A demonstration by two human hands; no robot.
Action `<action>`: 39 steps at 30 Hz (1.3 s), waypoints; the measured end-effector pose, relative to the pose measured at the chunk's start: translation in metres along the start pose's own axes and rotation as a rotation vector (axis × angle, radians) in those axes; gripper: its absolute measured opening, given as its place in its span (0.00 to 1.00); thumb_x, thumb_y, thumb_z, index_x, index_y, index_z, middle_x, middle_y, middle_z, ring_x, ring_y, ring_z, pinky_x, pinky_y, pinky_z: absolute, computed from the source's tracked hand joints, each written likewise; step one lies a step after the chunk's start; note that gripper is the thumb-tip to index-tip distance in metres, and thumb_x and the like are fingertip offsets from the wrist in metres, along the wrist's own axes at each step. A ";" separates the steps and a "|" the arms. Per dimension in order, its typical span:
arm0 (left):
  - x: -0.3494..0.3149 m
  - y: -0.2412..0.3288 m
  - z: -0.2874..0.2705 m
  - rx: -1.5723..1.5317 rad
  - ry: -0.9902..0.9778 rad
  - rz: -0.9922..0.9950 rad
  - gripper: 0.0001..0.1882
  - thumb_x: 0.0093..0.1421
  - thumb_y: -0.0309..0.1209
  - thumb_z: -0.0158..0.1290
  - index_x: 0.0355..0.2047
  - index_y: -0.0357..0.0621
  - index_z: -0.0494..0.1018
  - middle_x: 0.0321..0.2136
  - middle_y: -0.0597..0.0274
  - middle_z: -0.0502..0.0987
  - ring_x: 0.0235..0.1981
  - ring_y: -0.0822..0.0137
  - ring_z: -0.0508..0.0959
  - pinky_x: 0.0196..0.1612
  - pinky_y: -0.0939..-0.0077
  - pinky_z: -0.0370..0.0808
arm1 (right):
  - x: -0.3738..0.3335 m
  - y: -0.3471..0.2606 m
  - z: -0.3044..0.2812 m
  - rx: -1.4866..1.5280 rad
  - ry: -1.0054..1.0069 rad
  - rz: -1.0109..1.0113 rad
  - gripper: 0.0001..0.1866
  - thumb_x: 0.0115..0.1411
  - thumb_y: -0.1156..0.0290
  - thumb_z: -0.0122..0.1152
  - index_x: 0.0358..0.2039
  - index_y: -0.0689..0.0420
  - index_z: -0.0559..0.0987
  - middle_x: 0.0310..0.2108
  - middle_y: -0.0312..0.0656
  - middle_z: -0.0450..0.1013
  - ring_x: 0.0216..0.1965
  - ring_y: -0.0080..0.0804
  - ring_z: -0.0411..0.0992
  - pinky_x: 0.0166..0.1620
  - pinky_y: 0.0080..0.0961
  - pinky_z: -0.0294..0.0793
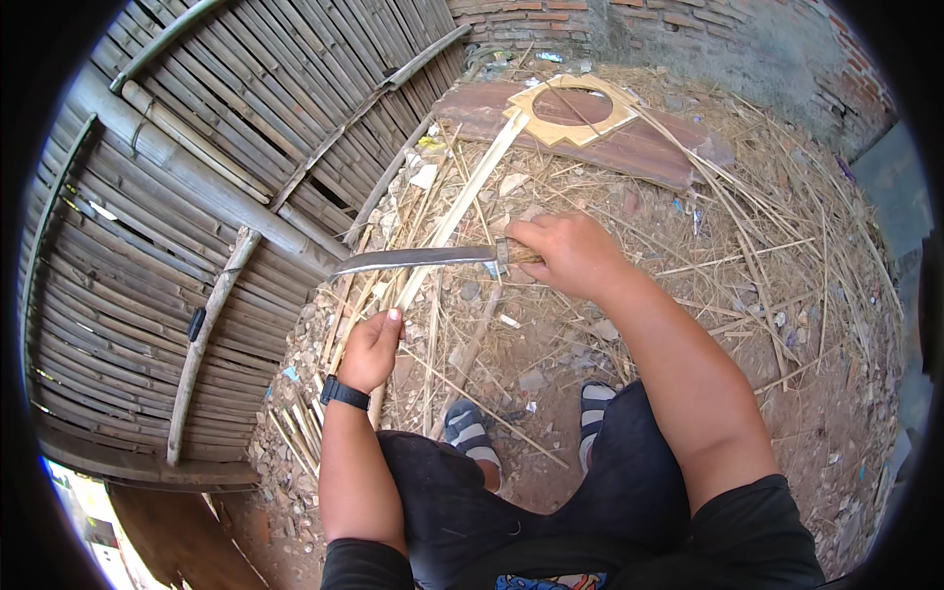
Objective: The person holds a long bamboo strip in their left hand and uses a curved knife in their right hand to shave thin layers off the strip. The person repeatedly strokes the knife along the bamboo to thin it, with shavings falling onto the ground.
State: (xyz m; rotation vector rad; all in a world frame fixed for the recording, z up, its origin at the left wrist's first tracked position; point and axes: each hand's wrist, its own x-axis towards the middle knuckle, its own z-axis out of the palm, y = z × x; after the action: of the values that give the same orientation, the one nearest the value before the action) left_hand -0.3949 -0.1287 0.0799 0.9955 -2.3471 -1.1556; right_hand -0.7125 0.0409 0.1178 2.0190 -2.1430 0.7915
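Note:
My right hand (572, 254) is closed around the wooden handle of a machete (418, 258). Its long dark blade points left and crosses over a pale bamboo strip (470, 197); whether the edge touches the strip, I cannot tell. My left hand (372, 349) grips the near end of that strip, thumb on top. From there the strip runs away from me to a star-edged wooden piece with a round hole (528, 125), which lies on a brown board (472, 106) on the ground. A thin stick crosses the hole.
A bamboo slat wall (236, 157) with thick poles closes off the left side. Behind the board stands a brick wall (688, 39). Loose bamboo strips (752, 246), shavings and rubble litter the dirt floor. Several cut bamboo pieces (298, 430) lie near my left forearm.

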 end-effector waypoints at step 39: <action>-0.001 0.012 0.009 0.211 -0.001 0.087 0.26 0.76 0.46 0.47 0.32 0.34 0.77 0.21 0.50 0.77 0.24 0.59 0.76 0.35 0.63 0.75 | -0.004 0.026 0.003 0.121 -0.152 0.315 0.18 0.54 0.62 0.71 0.44 0.54 0.82 0.34 0.52 0.80 0.41 0.53 0.80 0.44 0.46 0.79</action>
State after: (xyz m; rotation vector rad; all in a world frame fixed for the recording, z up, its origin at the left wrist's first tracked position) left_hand -0.4042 -0.1180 0.0838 0.9481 -2.5256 -0.8907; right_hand -0.7365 0.0429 0.1062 1.8733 -2.6039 0.8469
